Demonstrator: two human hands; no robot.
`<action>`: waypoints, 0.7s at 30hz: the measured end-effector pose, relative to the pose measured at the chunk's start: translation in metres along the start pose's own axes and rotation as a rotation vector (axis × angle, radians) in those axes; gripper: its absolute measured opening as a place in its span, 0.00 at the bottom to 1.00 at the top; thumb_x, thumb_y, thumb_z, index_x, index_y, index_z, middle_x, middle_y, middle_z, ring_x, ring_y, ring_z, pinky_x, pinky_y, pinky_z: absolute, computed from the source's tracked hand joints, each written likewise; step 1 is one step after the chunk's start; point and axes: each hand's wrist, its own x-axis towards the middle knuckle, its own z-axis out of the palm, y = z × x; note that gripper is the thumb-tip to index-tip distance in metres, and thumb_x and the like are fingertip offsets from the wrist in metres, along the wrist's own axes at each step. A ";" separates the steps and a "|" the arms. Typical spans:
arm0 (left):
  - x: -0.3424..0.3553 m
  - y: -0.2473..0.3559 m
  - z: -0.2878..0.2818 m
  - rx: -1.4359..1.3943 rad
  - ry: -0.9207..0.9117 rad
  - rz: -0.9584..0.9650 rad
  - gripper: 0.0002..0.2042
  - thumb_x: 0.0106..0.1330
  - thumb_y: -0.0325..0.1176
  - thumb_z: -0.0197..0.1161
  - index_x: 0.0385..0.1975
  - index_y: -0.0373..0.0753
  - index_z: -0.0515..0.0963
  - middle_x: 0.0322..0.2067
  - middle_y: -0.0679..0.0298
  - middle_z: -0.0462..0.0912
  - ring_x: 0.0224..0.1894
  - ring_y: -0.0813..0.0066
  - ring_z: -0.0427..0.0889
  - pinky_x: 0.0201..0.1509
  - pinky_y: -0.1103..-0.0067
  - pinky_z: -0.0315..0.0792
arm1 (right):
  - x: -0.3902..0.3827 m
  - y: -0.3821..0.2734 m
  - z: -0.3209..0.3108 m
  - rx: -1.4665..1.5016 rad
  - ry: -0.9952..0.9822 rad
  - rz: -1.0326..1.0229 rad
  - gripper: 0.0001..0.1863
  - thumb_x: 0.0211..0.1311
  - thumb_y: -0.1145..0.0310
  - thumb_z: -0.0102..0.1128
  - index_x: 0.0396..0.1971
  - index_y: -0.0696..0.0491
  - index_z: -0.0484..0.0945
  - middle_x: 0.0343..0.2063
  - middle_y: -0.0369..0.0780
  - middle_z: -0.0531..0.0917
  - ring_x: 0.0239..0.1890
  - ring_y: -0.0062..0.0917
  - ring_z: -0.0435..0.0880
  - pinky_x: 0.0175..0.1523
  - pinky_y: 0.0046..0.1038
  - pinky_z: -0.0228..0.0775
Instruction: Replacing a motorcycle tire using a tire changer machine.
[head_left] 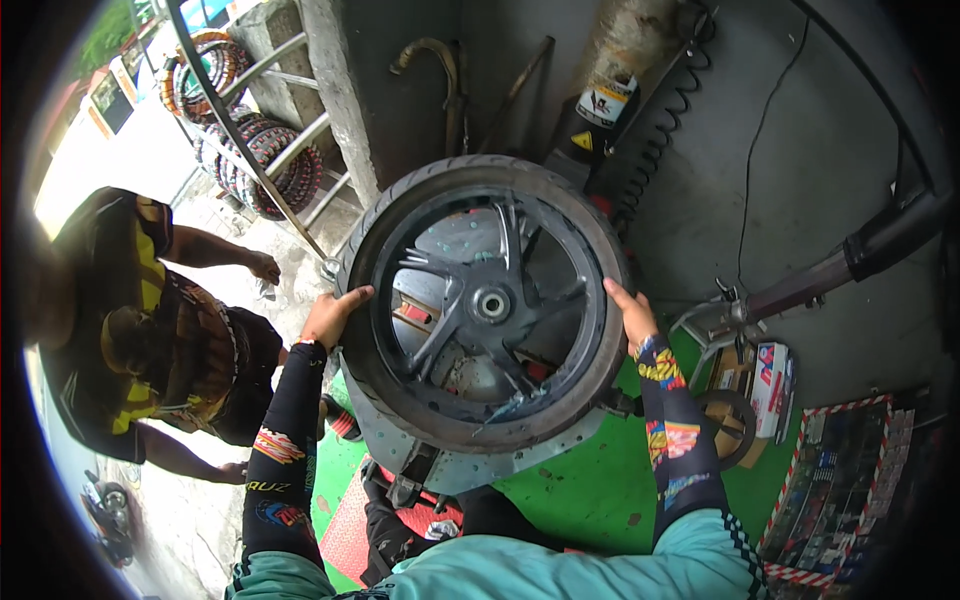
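A black motorcycle wheel (455, 298) with its tyre (480, 437) on it lies face up in front of me, its hub hole at the middle. My left hand (336, 316) grips the tyre's left side, thumb on the sidewall and fingers hidden around the outer edge. On the opposite side my right hand (632, 312) holds the tyre in the same way. Blue-green smears mark the lower part of the rim. Beneath the wheel shows the grey metal turntable (560, 445) of a tyre machine; whether the wheel rests on it I cannot tell.
A person (150, 330) stands at the left. Stacked tyres (262, 165) sit behind a metal rack (290, 110). A machine arm (850, 265) reaches in from the right, near boxes (770, 390) and a display case (830, 490). A cylinder (625, 60) stands at the back beside a coiled hose (665, 130).
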 end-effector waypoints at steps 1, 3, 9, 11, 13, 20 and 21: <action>0.009 0.000 0.003 0.009 0.026 -0.040 0.32 0.58 0.56 0.66 0.34 0.22 0.80 0.25 0.51 0.83 0.26 0.67 0.82 0.35 0.72 0.75 | 0.009 -0.002 -0.002 -0.079 0.075 0.067 0.49 0.51 0.45 0.71 0.61 0.69 0.63 0.59 0.52 0.73 0.61 0.36 0.72 0.65 0.34 0.62; 0.025 0.000 0.005 0.011 0.057 -0.070 0.33 0.57 0.58 0.66 0.33 0.22 0.81 0.23 0.51 0.83 0.25 0.66 0.82 0.34 0.70 0.74 | 0.026 0.001 -0.002 -0.075 0.037 0.049 0.56 0.47 0.39 0.71 0.63 0.70 0.59 0.61 0.54 0.70 0.63 0.38 0.70 0.67 0.36 0.58; 0.031 0.010 0.016 -0.010 0.026 -0.078 0.37 0.54 0.64 0.65 0.26 0.22 0.80 0.22 0.54 0.83 0.24 0.71 0.81 0.31 0.76 0.73 | 0.060 0.030 -0.019 -0.076 -0.045 0.140 0.60 0.45 0.36 0.70 0.64 0.70 0.57 0.62 0.55 0.68 0.66 0.40 0.66 0.69 0.39 0.54; 0.030 0.006 0.023 -0.028 0.039 -0.071 0.38 0.54 0.64 0.65 0.27 0.21 0.80 0.22 0.53 0.83 0.25 0.70 0.82 0.32 0.76 0.73 | 0.059 0.036 -0.023 -0.059 -0.029 0.096 0.58 0.46 0.36 0.69 0.63 0.70 0.59 0.61 0.55 0.70 0.64 0.39 0.69 0.68 0.38 0.56; 0.030 -0.001 0.028 -0.054 0.045 -0.040 0.39 0.54 0.65 0.64 0.27 0.20 0.80 0.23 0.53 0.83 0.26 0.69 0.82 0.34 0.76 0.74 | 0.059 0.035 -0.024 -0.098 0.027 0.149 0.57 0.47 0.36 0.69 0.63 0.69 0.60 0.60 0.54 0.71 0.63 0.38 0.71 0.67 0.37 0.58; 0.033 0.000 0.028 -0.049 -0.009 -0.118 0.41 0.55 0.66 0.62 0.33 0.20 0.81 0.28 0.51 0.85 0.31 0.67 0.84 0.40 0.75 0.74 | 0.042 0.031 -0.019 -0.133 0.099 0.144 0.59 0.48 0.38 0.69 0.64 0.72 0.55 0.63 0.56 0.67 0.65 0.39 0.68 0.69 0.35 0.56; 0.033 0.005 0.028 -0.056 0.000 -0.105 0.41 0.55 0.66 0.62 0.33 0.20 0.81 0.28 0.51 0.85 0.32 0.67 0.84 0.41 0.76 0.74 | 0.039 0.030 -0.017 -0.126 0.070 0.145 0.59 0.48 0.38 0.69 0.64 0.72 0.55 0.63 0.56 0.67 0.65 0.39 0.68 0.69 0.35 0.56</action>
